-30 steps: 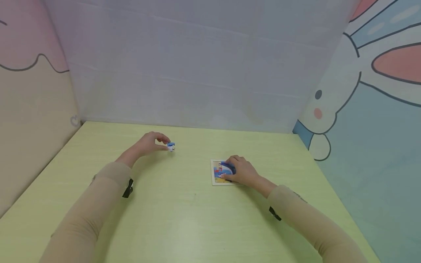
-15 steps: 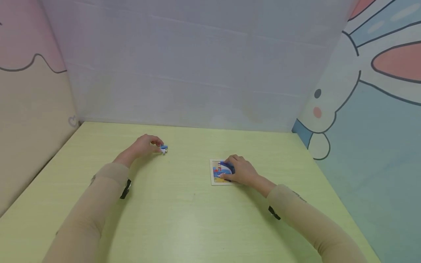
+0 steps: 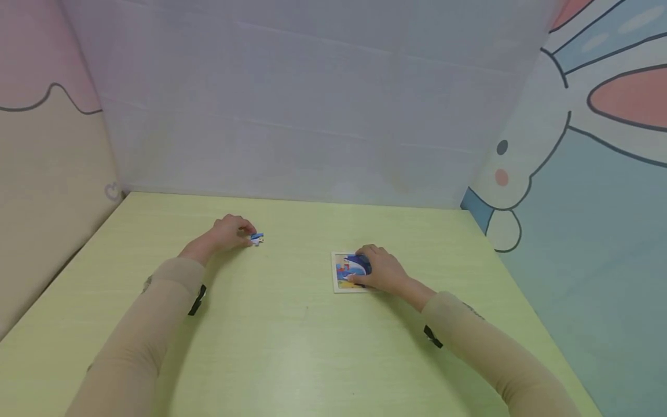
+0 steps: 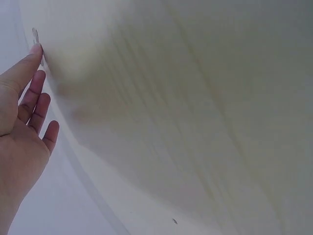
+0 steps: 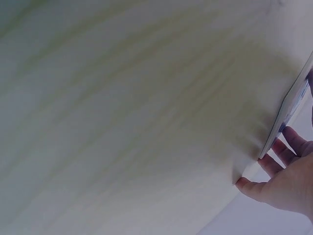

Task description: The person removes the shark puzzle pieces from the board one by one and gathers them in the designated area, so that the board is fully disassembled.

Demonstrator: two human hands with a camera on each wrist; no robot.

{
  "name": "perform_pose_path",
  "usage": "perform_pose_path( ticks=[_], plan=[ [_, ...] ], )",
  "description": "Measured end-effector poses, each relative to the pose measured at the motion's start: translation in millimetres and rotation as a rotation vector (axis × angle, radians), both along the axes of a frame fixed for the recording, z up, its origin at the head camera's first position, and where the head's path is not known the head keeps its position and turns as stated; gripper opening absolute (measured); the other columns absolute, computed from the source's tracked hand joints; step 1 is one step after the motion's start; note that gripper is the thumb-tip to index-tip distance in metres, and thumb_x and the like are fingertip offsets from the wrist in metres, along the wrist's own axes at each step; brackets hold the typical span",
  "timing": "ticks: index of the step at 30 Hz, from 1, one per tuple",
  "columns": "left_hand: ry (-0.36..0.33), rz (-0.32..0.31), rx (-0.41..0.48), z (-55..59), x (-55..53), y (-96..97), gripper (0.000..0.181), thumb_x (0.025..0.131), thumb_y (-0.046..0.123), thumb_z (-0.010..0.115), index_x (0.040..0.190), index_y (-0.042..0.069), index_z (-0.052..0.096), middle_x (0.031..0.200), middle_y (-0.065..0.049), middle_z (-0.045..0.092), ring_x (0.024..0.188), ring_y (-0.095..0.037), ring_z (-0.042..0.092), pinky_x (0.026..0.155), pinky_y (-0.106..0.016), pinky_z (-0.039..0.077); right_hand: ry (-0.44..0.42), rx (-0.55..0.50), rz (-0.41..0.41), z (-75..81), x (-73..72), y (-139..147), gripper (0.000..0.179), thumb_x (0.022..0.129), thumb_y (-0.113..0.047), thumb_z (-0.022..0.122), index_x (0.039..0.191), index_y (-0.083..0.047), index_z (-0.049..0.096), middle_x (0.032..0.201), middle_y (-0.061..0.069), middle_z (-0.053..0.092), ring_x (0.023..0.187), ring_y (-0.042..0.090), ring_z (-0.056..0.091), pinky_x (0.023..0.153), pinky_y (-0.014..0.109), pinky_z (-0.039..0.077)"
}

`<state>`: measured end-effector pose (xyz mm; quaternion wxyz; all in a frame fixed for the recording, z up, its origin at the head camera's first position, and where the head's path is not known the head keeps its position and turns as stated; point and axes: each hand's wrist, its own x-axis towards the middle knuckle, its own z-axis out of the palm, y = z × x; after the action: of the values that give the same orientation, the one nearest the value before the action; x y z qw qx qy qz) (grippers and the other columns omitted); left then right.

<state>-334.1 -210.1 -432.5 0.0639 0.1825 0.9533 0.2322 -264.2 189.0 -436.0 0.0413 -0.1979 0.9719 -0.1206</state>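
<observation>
My left hand [image 3: 228, 233] pinches a small blue and white jigsaw piece [image 3: 257, 239] between thumb and fingers, low over the left part of the table. In the left wrist view the piece [image 4: 35, 36] shows only as a thin edge beyond the thumb. Over to the right, a square jigsaw puzzle [image 3: 341, 289] with a pale frame and a colourful picture lies flat. My right hand [image 3: 384, 271] rests on its right side, thumb and index finger spread apart, covering part of the picture. In the right wrist view, fingertips [image 5: 266, 161] touch the puzzle's edge and the tabletop.
The pale yellow table [image 3: 281, 341] runs back to a plain whitish wall [image 3: 292, 116]. Painted walls stand at both sides, the right one [image 3: 589, 231] with a cartoon rabbit.
My left hand has moved left and slightly nearer with the jigsaw piece, which now looks flatter. The right hand and the framed puzzle have stayed in place.
</observation>
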Motion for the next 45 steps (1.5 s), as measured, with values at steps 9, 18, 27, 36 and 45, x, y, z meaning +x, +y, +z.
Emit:
perform_pose_path(
  ticks=[9,18,27,36,45],
  plan=[
    [0.047,-0.074,0.013,11.8,-2.1,15.2,0.039,0.082,0.018,0.073,0.118,0.005,0.062,0.11,-0.012,0.063,0.11,-0.034,0.044,0.095,-0.06,0.024,-0.08,0.019,0.073,5.9,-7.0,9.5,0.073,0.081,-0.057,0.065,0.136,-0.013,0.047,0.14,0.01,0.045,0.122,0.029,0.046,0.099,0.047,0.039],
    [0.081,-0.116,0.032,28.1,6.8,51.1,0.04,0.085,0.023,0.07,0.121,0.008,0.061,0.114,-0.011,0.059,0.113,-0.032,0.041,0.096,-0.058,0.024,-0.203,0.027,0.165,15.4,-18.6,22.6,0.072,0.084,-0.052,0.064,0.142,-0.017,0.041,0.149,0.01,0.034,0.136,0.034,0.032,0.108,0.053,0.028],
    [0.166,-0.101,0.012,32.5,18.5,102.2,0.039,0.083,0.028,0.072,0.118,0.012,0.064,0.112,-0.008,0.061,0.113,-0.033,0.043,0.093,-0.057,0.031,-0.202,-0.025,0.203,13.5,-18.4,31.9,0.073,0.083,-0.049,0.067,0.143,-0.017,0.04,0.149,0.012,0.035,0.136,0.037,0.031,0.105,0.06,0.026],
    [0.158,-0.083,0.005,21.1,33.6,159.8,0.037,0.082,0.033,0.073,0.115,0.017,0.066,0.121,-0.007,0.058,0.119,-0.033,0.041,0.095,-0.055,0.032,-0.151,-0.077,0.188,5.8,-16.5,37.4,0.073,0.081,-0.042,0.071,0.141,-0.011,0.043,0.147,0.014,0.038,0.134,0.039,0.033,0.106,0.061,0.023],
    [0.124,-0.113,-0.02,13.5,34.4,192.5,0.035,0.082,0.036,0.073,0.113,0.02,0.068,0.126,-0.008,0.057,0.122,-0.033,0.039,0.095,-0.053,0.032,-0.071,-0.054,0.171,2.4,-15.0,34.0,0.071,0.08,-0.043,0.073,0.138,-0.01,0.048,0.146,0.013,0.039,0.135,0.038,0.032,0.104,0.061,0.027]
  ],
)
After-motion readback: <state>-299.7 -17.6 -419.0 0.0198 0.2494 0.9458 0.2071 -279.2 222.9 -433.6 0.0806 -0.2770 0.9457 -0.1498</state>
